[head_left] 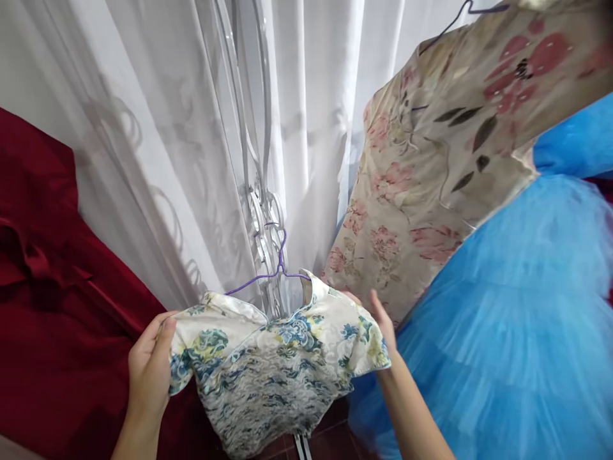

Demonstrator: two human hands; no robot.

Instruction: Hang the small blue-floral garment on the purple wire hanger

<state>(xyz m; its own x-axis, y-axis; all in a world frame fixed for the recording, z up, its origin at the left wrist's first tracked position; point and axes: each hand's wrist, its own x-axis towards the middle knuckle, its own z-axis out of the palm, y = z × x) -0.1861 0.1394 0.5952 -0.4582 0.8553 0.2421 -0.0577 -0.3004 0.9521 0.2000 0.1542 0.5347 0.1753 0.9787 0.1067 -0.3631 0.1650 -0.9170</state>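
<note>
A short-sleeved floral dress (272,370), white with blue, green and yellow flowers and a gathered bodice, hangs on a thin purple hanger (281,255). The hanger's hook is at a white metal stand with curled ornaments (258,211). My left hand (152,358) pinches the edge of the dress's left sleeve between thumb and fingers. At the other sleeve, my right hand (383,319) has its thumb raised; its remaining fingers are hidden behind the cloth. The lower part of the dress runs out of view at the bottom.
Dark red garment (43,306) hangs at the left. On the right are a beige dress with pink flowers (402,191) on another hanger (450,25) and a full blue tulle dress (517,306). White curtains (316,96) cover the back; dark floor tiles (330,441) show below.
</note>
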